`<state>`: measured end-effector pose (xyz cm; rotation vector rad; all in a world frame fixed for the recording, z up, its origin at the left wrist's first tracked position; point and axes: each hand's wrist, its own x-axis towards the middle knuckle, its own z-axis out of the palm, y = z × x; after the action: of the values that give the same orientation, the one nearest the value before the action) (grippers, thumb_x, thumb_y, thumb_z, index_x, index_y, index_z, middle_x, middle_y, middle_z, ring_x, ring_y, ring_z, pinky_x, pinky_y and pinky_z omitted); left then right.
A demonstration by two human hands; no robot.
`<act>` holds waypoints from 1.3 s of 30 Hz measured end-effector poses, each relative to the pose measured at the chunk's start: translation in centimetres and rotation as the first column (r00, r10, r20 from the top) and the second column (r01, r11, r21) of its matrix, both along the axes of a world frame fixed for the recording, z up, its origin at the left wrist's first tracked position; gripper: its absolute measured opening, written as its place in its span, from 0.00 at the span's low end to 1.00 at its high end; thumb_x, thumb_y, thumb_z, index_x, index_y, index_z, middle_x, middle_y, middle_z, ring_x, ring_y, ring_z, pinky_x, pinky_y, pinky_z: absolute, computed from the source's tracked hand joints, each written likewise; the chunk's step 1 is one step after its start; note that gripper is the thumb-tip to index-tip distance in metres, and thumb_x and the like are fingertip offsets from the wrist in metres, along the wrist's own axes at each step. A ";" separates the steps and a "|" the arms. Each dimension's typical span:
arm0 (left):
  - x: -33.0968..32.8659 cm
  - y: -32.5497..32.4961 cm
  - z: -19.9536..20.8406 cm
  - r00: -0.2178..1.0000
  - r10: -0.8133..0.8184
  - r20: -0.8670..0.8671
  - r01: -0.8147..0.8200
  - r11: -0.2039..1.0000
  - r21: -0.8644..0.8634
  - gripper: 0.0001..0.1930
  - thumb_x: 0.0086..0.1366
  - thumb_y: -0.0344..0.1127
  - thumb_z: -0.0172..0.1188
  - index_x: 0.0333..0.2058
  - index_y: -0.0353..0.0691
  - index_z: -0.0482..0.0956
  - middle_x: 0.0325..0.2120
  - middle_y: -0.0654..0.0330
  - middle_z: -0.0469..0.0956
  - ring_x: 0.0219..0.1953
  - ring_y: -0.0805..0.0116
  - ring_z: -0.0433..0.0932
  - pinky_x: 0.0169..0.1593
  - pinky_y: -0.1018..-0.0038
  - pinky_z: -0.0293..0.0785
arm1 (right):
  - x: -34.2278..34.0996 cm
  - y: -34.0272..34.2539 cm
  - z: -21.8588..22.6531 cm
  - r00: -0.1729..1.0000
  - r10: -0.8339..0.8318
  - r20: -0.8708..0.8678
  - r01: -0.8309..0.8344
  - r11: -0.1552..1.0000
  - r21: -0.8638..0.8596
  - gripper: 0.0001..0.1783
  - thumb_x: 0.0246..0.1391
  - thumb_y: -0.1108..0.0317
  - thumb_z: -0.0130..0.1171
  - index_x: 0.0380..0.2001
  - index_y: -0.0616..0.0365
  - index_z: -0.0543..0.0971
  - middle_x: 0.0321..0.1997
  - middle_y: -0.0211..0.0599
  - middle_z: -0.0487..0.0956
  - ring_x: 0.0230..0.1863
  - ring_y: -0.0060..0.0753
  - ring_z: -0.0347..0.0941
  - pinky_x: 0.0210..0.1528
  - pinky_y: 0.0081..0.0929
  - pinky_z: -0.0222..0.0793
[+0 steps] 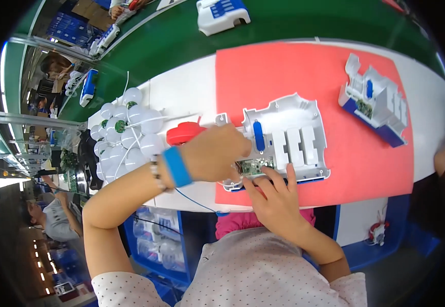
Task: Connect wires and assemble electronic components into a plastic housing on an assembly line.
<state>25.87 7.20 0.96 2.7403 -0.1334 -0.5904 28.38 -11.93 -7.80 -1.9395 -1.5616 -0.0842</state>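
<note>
An opened white plastic housing (304, 115) lies in front of me on the red mat, with a green circuit board (253, 166) and a blue oblong part (259, 136) inside. My left hand (215, 153) reaches over the housing's left end. Its fingers are bent closed by the board, and whatever they pinch is hidden. Along the near edge, my right hand (276, 199) rests with fingers spread, their tips on the board and the housing. Beside my left hand lies a red object (184, 133), partly covered. A blue strap (177, 167) circles my left wrist.
White globes (123, 130) with small green boards and white wires are heaped at left. A second opened housing (375, 102) stands at the mat's right. A white-and-blue unit (223, 15) sits on the green surface beyond. Other people are at left.
</note>
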 end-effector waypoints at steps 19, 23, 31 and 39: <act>-12.8 5.6 -6.4 0.742 0.667 0.070 -0.427 0.550 -0.718 0.71 0.23 0.29 0.77 0.61 0.45 0.30 0.54 0.48 0.58 0.56 0.55 0.61 0.57 0.66 0.58 | 0.2 5.8 5.1 0.963 0.134 -0.233 -0.128 0.991 0.043 0.34 0.30 0.70 0.66 0.47 0.61 0.68 0.51 0.44 0.65 0.49 0.47 0.62 0.53 0.38 0.57; -12.3 4.8 -6.0 0.698 0.684 0.212 -0.455 0.653 -0.606 0.64 0.31 0.25 0.70 0.61 0.43 0.29 0.42 0.49 0.71 0.42 0.60 0.71 0.46 0.70 0.68 | 0.4 8.0 5.9 0.926 0.285 -0.248 -0.305 0.951 -0.045 0.50 0.26 0.68 0.70 0.55 0.61 0.56 0.58 0.49 0.55 0.53 0.52 0.58 0.54 0.37 0.57; -10.6 3.3 0.7 0.444 0.855 0.269 -0.353 0.442 -0.824 0.49 0.44 0.29 0.66 0.60 0.38 0.42 0.23 0.60 0.74 0.27 0.78 0.71 0.32 0.84 0.67 | 2.8 10.7 5.0 0.678 0.338 -0.653 -0.182 0.938 0.295 0.47 0.27 0.63 0.73 0.52 0.65 0.59 0.47 0.49 0.67 0.48 0.39 0.67 0.48 0.32 0.66; -11.3 4.0 -0.9 0.542 0.840 0.037 -0.251 0.204 -0.946 0.23 0.61 0.35 0.50 0.52 0.32 0.59 0.29 0.57 0.75 0.31 0.72 0.74 0.40 0.79 0.70 | 5.8 11.5 6.9 0.057 0.222 -0.973 -0.112 0.970 0.215 0.32 0.36 0.65 0.69 0.45 0.63 0.67 0.37 0.36 0.73 0.34 0.23 0.72 0.28 0.19 0.70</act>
<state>14.57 11.20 0.09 1.5463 0.4015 0.4938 34.21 -0.45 -0.90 -1.0736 -0.6734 1.1020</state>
